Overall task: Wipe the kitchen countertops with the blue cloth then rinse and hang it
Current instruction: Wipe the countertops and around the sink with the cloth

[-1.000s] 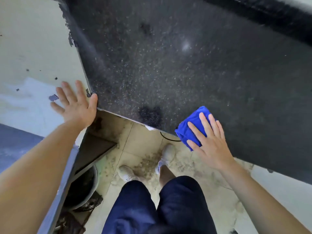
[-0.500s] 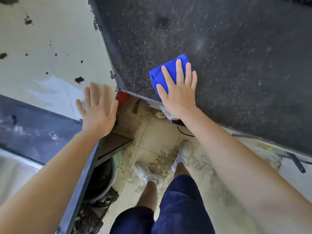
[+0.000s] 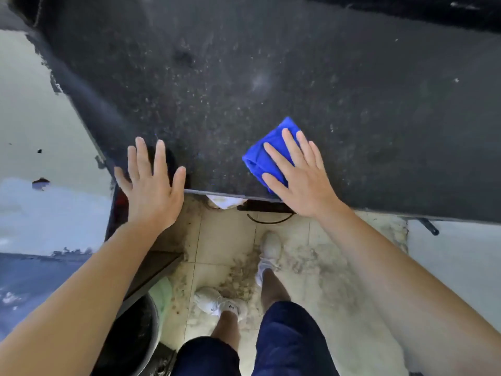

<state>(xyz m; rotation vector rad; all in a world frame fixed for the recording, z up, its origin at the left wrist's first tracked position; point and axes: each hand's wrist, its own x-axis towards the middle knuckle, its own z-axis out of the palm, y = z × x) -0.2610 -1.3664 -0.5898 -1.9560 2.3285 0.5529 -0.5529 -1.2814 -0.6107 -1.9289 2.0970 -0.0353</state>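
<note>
Black countertop [image 3: 298, 77], one blue cloth [image 3: 267, 156], right hand [image 3: 303, 183] flat on it

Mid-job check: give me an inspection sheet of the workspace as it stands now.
Surface: black speckled countertop, dusty specks across it.
Job's things: blue cloth, folded, flat near the front edge.
Clutter: nothing seen on the counter.
Grippers: right hand flat on the cloth; left hand open, empty, at the counter corner.
Cables: dark curved cord under the counter edge.
Surroundings: stained tiled floor, dark bucket lower left.
</note>
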